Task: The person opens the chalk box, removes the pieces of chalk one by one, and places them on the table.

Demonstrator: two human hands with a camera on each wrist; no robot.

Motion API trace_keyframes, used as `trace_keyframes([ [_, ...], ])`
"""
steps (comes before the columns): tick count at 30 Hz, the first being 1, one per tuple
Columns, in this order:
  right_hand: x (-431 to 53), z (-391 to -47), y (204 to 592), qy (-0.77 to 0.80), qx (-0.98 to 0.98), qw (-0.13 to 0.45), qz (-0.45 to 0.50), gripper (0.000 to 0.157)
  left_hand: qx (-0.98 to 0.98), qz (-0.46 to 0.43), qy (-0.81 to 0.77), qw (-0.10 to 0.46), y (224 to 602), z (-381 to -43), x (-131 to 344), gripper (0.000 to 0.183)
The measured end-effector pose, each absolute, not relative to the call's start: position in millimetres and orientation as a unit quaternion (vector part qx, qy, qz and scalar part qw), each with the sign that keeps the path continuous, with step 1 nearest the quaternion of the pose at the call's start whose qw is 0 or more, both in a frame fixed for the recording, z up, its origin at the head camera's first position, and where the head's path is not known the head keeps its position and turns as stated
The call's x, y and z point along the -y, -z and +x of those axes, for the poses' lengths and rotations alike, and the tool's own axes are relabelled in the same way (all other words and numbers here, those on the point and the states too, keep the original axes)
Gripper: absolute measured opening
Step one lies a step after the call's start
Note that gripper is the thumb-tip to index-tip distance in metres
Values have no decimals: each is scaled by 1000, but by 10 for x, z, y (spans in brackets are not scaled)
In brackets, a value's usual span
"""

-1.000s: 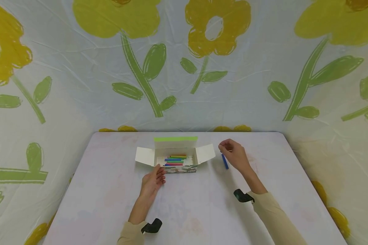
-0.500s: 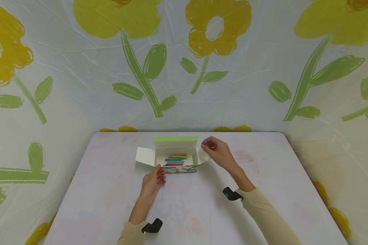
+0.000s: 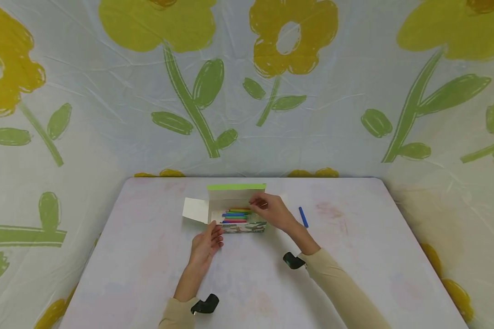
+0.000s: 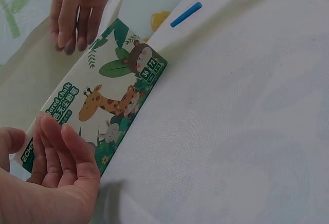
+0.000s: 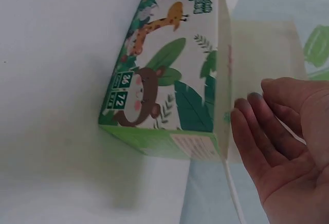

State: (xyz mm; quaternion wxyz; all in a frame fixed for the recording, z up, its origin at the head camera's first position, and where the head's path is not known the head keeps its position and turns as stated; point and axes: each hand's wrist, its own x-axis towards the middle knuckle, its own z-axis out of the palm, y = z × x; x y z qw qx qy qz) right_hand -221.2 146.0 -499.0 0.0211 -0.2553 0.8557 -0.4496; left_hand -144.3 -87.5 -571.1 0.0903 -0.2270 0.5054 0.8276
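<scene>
An open chalk box [image 3: 235, 214] printed with animals [image 4: 118, 95] lies mid-table, several coloured chalk sticks [image 3: 235, 214] inside. My left hand [image 3: 214, 233] rests with straight fingers [image 4: 61, 147] against the box's front left corner. My right hand [image 3: 263, 205] hovers at the box's right end, covering the right flap. Its fingers [image 5: 257, 121] are relaxed and hold nothing, close beside the box's end wall [image 5: 223, 80]. A single blue chalk stick [image 3: 303, 217] lies on the table right of the box, also seen from the left wrist [image 4: 186, 14].
The white table [image 3: 354, 256] has faint coloured smudges. A flower-print sheet [image 3: 230, 91] hangs behind and at both sides of it. The box lid [image 3: 235, 188] stands up at the back and the left flap [image 3: 194, 210] is spread out.
My right hand has moved left, from beside the blue chalk stick to the box's right end. The blue stick stays on the table. My left hand has not moved.
</scene>
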Motion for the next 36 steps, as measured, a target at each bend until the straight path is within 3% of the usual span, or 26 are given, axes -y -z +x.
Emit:
trace_keyframes([
  [9,-1274,-2284,5136,421,-862,59,-276,17,-503,-226,-829,89,5716,-1461,870,45],
  [18,-1122,-2355,5212,358,-881,57,-304,18,-500,-221,-833,84,5696,-1451,863,40],
  [30,-970,-2394,5209,292,-911,108,-271,23,-496,-222,-835,84,5730,-1456,869,40],
  [36,-936,-2405,5208,274,-919,107,-262,18,-497,-226,-834,84,5723,-1456,869,42],
])
